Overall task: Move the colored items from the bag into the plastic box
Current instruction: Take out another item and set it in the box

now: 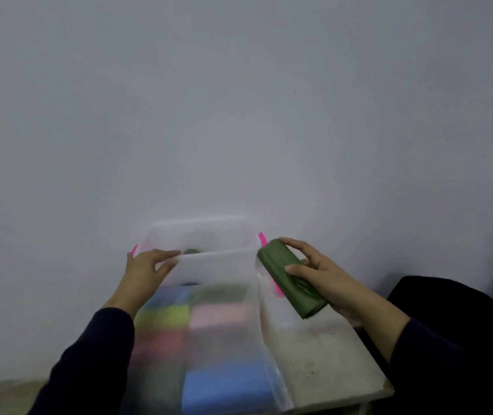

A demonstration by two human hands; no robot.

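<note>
A clear plastic box (pixel 221 265) with pink handles stands against the wall. My left hand (pixel 146 271) pinches its near rim at the left corner. Through its cloudy front wall I see several blurred colored items: blue (pixel 224 387), yellow-green (pixel 164 317), pink (pixel 218 316) and red (pixel 155 342). A small dark green shape (pixel 190 251) shows just behind the rim. My right hand (pixel 317 271) grips an olive green roll (pixel 287 274), held slanted just right of the box, its upper end beside the right pink handle (pixel 262 238).
The box sits on a pale speckled tabletop (pixel 329 354) whose right edge runs diagonally. A large black shape (pixel 454 324), perhaps a bag, lies to the right of it. A plain grey wall (pixel 239 115) fills the background.
</note>
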